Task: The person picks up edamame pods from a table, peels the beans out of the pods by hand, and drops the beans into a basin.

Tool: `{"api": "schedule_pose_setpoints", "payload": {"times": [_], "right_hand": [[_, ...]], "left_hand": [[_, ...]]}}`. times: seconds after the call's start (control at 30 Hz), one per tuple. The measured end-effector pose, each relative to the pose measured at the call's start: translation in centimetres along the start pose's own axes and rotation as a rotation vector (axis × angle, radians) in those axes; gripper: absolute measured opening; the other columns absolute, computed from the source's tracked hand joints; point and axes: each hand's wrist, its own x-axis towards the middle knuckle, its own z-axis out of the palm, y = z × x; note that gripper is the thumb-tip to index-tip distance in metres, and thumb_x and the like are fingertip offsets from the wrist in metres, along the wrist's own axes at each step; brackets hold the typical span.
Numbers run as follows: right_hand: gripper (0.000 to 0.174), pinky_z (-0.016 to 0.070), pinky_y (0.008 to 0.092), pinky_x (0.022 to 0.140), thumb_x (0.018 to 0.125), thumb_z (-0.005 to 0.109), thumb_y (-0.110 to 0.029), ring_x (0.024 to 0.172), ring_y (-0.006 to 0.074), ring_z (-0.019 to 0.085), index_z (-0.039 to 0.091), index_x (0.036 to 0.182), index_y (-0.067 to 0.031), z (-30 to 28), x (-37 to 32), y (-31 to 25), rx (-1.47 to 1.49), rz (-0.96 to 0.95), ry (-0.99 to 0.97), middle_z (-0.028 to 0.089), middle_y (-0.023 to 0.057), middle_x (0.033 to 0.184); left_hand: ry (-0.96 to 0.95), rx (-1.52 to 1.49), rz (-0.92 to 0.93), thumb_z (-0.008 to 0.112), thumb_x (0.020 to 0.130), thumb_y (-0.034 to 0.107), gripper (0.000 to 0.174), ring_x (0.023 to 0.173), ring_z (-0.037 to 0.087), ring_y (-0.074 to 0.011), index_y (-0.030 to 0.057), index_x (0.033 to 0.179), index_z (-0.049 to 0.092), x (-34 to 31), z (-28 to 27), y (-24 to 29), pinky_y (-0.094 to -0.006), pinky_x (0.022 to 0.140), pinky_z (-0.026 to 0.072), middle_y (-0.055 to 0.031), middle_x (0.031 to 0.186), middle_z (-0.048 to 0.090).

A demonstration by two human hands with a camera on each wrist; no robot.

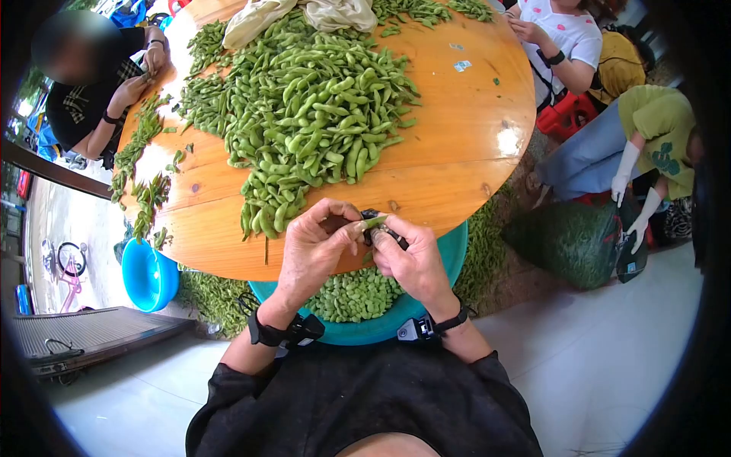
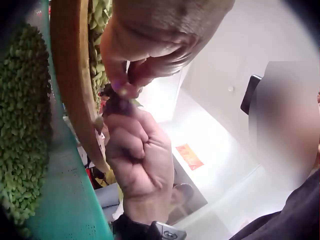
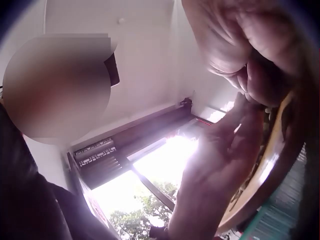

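Over the near edge of the wooden table, my left hand (image 1: 312, 240) and right hand (image 1: 413, 255) meet at the fingertips. Between them is a green soybean pod (image 1: 374, 222), pinched from both sides. Something small and black (image 1: 392, 238) shows at my right fingers; its kind cannot be told. Below the hands, shelled green beans (image 1: 350, 295) fill a teal basin (image 1: 457, 255). A large heap of soybean pods (image 1: 320, 107) lies just beyond them. In the left wrist view, the right hand (image 2: 140, 150) has curled fingers, and the left hand (image 2: 160, 35) reaches down to it.
The round table (image 1: 457, 129) also bears a pale cloth (image 1: 259, 19) and scattered husks (image 1: 152, 194). A blue basin (image 1: 148, 274) stands at left. People sit at both sides; at right a white-gloved person handles a dark green sack (image 1: 563, 240). Husks (image 1: 213, 301) cover the floor.
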Motion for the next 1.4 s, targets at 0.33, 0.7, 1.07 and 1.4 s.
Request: {"api": "schedule_pose_setpoints", "payload": {"times": [0.33, 0.7, 1.07, 1.4], "right_hand": [[0.027, 0.0397, 0.0212, 0.048, 0.097, 0.055, -0.007, 0.057, 0.0031, 0.048, 0.06, 0.12, 0.0063, 0.5, -0.6, -0.5, 0.091, -0.102, 0.068, 0.05, -0.0015, 0.076], [0.024, 0.0394, 0.0211, 0.048, 0.096, 0.057, -0.003, 0.057, 0.0037, 0.048, 0.06, 0.116, 0.0088, -0.5, -0.6, -0.6, 0.17, -0.069, 0.003, 0.052, -0.0001, 0.078], [0.018, 0.0434, 0.0237, 0.051, 0.093, 0.059, -0.003, 0.059, 0.0069, 0.053, 0.062, 0.108, 0.0075, -1.3, -0.7, -2.1, -0.074, -0.078, -0.04, 0.055, 0.0029, 0.081], [0.019, 0.0462, 0.0348, 0.056, 0.082, 0.063, 0.004, 0.064, 0.0301, 0.058, 0.063, 0.1, 0.0067, 0.6, -1.1, -1.2, -0.708, -0.569, 0.232, 0.056, 0.0157, 0.08]], "left_hand": [[0.154, 0.052, 0.114, 0.062, 0.091, -0.005, 0.008, 0.064, 0.055, -0.0047, -0.0031, 0.099, 0.06, -0.6, 1.4, -1.0, -0.0194, 0.056, 0.045, -0.0025, 0.081, 0.063], [0.039, -0.252, -0.116, 0.064, 0.091, -0.003, 0.016, 0.061, 0.06, -0.0089, 0.0011, 0.104, 0.056, -0.8, 0.6, 0.0, -0.0205, 0.051, 0.0448, -0.0059, 0.081, 0.064], [-0.123, -0.098, -0.164, 0.067, 0.089, 0.0, 0.027, 0.062, 0.063, -0.0179, -0.0025, 0.112, 0.054, -0.8, 0.9, 0.9, -0.0281, 0.05, 0.0482, -0.0133, 0.083, 0.066], [-0.091, 0.724, 0.351, 0.058, 0.087, -0.007, 0.029, 0.079, 0.065, -0.0374, -0.0075, 0.116, 0.058, -1.1, 1.4, 0.3, -0.04, 0.067, 0.0533, -0.022, 0.092, 0.062]]}}
